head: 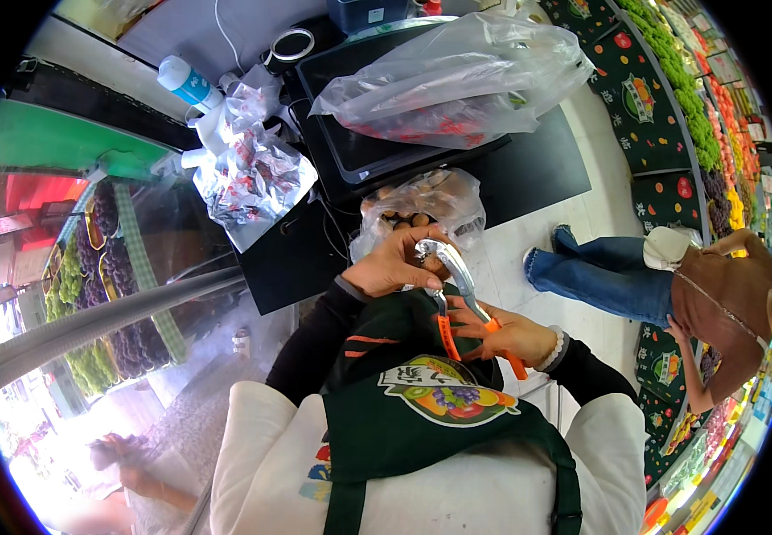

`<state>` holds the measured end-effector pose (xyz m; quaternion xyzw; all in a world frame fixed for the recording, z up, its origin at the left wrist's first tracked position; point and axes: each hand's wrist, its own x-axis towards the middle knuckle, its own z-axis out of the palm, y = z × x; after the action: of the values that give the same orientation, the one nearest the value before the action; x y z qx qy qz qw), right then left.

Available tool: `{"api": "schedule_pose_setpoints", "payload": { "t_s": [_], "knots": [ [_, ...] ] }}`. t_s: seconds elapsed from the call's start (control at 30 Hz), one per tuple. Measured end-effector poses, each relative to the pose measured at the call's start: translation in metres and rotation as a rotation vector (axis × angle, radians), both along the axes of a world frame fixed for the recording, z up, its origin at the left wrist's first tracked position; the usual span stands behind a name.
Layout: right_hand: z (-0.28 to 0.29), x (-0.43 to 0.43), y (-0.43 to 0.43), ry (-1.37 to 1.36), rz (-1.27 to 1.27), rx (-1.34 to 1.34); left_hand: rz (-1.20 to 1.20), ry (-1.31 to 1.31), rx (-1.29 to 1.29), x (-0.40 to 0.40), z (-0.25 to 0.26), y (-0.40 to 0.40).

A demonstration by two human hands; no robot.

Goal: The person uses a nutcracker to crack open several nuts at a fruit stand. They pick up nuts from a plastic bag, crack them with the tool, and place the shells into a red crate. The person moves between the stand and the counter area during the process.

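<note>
My left hand point(393, 264) holds a round brown fruit or nut point(435, 265) in its fingertips, just in front of my apron. The curved metal jaws of a plier-like tool point(458, 267) are around or against this brown piece; exactly where they touch is hard to tell. My right hand point(510, 338) grips the tool's orange handles, which are spread apart. Just beyond my left hand, a clear plastic bag point(449, 197) sits with its mouth towards me, with several similar brown round pieces point(419, 219) inside.
A large filled plastic bag point(453, 87) lies on a black scale-like device point(352, 160) on the black counter point(540, 167). Crumpled plastic bags point(252, 174) and a blue-white spray can point(189, 83) are at left. A person point(713, 301) stands right, near fruit displays point(693, 114).
</note>
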<state>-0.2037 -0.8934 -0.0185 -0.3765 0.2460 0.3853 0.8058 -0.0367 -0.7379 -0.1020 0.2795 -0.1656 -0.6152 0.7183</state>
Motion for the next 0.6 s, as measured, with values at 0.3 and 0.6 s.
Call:
{"api": "schedule_pose_setpoints", "payload": {
  "t_s": [0.3,0.6],
  "knots": [
    [-0.017,-0.009,0.009,-0.119,0.010,-0.114,-0.162,-0.054,0.003,0.007,-0.017,-0.001],
    [-0.045,-0.015,0.014,-0.158,0.147,-0.092,-0.099,0.144,0.023,-0.010,-0.033,0.007]
  ]
}}
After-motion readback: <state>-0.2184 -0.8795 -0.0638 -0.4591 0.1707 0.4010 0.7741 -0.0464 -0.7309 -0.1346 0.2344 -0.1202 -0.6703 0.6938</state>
